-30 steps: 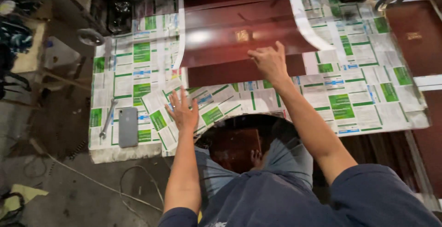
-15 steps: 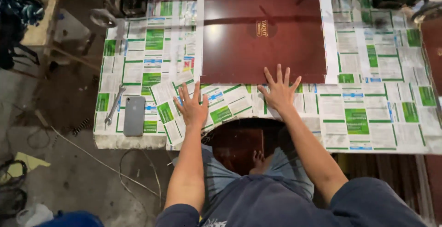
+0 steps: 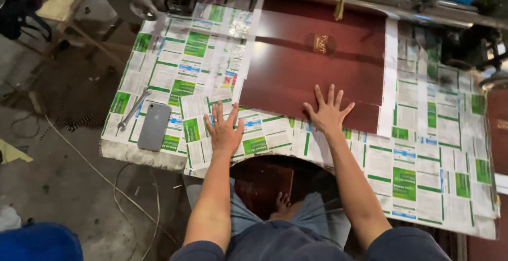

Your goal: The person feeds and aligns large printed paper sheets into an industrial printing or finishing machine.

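Worktable [image 3: 159,158] covered edge to edge in green-and-white printed paper sheets [image 3: 423,150], a half-round cutout in its near edge where the person sits. On top lies a large dark red glossy sheet [image 3: 317,76] with a small gold round emblem [image 3: 320,43] near its far middle, its far edge tucked under a metal roller bar [image 3: 370,2] of the machine at the back of the table. A white strip [image 3: 390,76] runs along the red sheet's right side. Right hand [image 3: 328,114] lies flat, fingers spread wide, palm pressing on the near edge of the red sheet, fingertips on the red, heel near the paper. Left hand [image 3: 224,130] is also flat and spread, pressing on the printed paper just left of the sheet's near corner, not touching the red. Neither hand pinches anything. Left part of the table: a grey phone [image 3: 154,126] face down, a wrench [image 3: 133,108] just beside it. Judged step: positioning the red sheet, squaring it against the machine. Next move likely calls for an even slide with the flat right palm, keeping the sheet straight so it does not skew or buckle under the bar. Concrete floor [image 3: 79,197] with loose cable [image 3: 106,187] to the left.
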